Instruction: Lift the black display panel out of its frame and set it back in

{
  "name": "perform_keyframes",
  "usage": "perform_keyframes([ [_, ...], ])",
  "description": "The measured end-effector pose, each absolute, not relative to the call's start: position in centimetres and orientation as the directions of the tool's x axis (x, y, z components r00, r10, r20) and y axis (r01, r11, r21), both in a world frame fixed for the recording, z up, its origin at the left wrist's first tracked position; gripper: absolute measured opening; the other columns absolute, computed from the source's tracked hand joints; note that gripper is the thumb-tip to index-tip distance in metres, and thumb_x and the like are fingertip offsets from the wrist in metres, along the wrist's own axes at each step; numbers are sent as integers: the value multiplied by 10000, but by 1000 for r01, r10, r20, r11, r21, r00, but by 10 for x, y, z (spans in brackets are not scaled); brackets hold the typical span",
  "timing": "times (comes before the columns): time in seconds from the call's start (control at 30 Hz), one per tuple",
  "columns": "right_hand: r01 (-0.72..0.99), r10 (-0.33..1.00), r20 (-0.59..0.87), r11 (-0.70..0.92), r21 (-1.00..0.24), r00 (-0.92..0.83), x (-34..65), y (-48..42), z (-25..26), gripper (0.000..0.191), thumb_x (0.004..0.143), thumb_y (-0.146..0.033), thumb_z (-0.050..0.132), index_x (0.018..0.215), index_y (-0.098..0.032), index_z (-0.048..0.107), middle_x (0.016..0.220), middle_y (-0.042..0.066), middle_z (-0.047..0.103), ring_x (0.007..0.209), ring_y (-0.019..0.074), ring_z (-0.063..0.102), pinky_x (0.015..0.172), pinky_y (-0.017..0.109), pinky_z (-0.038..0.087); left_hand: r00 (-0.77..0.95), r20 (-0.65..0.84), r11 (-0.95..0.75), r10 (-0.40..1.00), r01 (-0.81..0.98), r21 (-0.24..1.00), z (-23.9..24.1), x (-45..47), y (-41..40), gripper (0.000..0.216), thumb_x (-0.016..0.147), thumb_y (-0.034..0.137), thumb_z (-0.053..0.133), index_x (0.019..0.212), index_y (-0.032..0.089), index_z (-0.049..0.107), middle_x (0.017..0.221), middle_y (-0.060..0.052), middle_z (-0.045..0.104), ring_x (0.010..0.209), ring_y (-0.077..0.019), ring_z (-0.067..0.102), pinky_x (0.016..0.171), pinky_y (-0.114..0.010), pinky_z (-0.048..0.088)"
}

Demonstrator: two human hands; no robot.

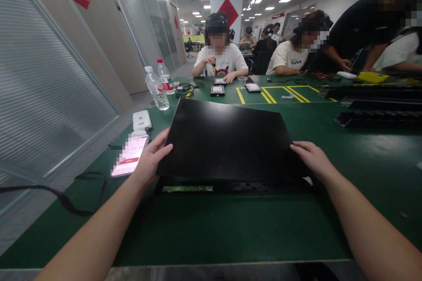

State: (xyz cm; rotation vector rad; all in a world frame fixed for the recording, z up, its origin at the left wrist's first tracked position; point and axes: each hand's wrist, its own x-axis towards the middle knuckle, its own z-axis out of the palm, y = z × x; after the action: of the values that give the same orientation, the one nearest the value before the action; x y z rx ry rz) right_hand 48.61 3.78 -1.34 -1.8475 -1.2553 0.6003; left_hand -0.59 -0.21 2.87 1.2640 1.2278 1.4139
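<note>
A large black flat panel (227, 140) lies on the green table mat (211, 228), its near edge raised a little above a thin strip with a green circuit board (187, 189). My left hand (150, 158) grips the panel's near left edge, with fingers curled over the top. At the near right corner my right hand (311, 158) holds the edge, fingers lying on the surface and thumb underneath.
A lit phone (130, 156) and a white box (141, 119) lie left of the panel, with two water bottles (157, 88) behind. Black trays (379, 105) stand at the right. Across the table several people work on small devices (217, 90). A black cable (66, 197) hangs at the left edge.
</note>
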Motion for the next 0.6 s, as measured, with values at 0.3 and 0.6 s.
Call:
perform_keyframes([
  [0.3,-461,944,-160,-10,-887,287,471,15,27,337,790,-478,667,1018,-263,792,1018,90,820,1088,366,767,952,533,619,-146,163,-176,976,-80,981,29,-5,1,697,747,482,862,1366,175,766,1338,-118,789,1317,-398,678,1127,-451,538],
  [0.6,-683,833,-441,-109,-722,333,462,6,49,379,728,-206,571,1040,-213,785,904,95,823,956,342,802,968,576,622,-65,250,-225,966,260,939,14,-21,11,589,912,626,676,1275,182,812,1442,-138,721,1416,-402,586,1226,-513,416],
])
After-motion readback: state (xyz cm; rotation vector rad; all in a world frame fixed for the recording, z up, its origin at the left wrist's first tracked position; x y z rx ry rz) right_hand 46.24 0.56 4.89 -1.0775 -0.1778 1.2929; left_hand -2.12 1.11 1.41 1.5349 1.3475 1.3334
